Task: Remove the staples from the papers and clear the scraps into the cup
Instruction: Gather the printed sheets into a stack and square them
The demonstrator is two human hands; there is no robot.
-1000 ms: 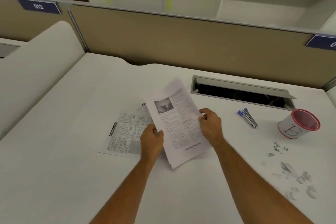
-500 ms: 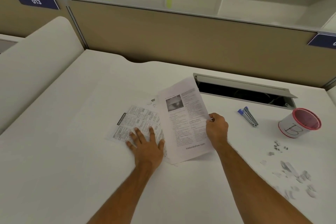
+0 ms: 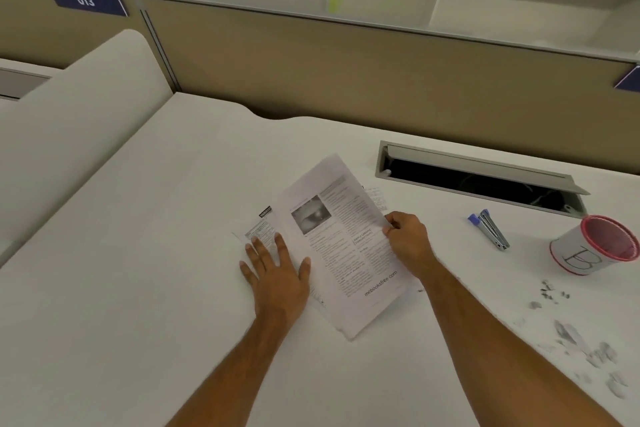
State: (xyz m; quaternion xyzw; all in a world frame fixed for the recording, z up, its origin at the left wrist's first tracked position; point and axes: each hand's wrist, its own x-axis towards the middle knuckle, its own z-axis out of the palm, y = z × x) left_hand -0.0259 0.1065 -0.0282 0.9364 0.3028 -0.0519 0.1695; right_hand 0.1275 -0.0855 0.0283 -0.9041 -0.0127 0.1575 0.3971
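Observation:
A printed sheet with a grey photo [image 3: 341, 246] lies tilted at the middle of the white desk, on top of other printed papers [image 3: 259, 230] that stick out at its left. My right hand [image 3: 408, 241] pinches the sheet's right edge. My left hand [image 3: 277, 274] lies flat, fingers spread, on the lower papers beside the sheet's left edge. A blue and metal staple remover [image 3: 490, 229] lies to the right. Farther right stands a white paper cup with a red rim [image 3: 588, 251]. Small staples [image 3: 550, 291] and torn paper scraps [image 3: 585, 354] are scattered in front of the cup.
An open cable slot with a raised grey lid [image 3: 478, 177] is set into the desk behind the papers. A tan partition [image 3: 346, 73] closes the back. A second desk surface [image 3: 69, 121] adjoins on the left.
The top sheet has come down over the lower papers and covers most of them. My left hand let go of it and pressed flat onto the lower papers. My right hand kept its pinch.

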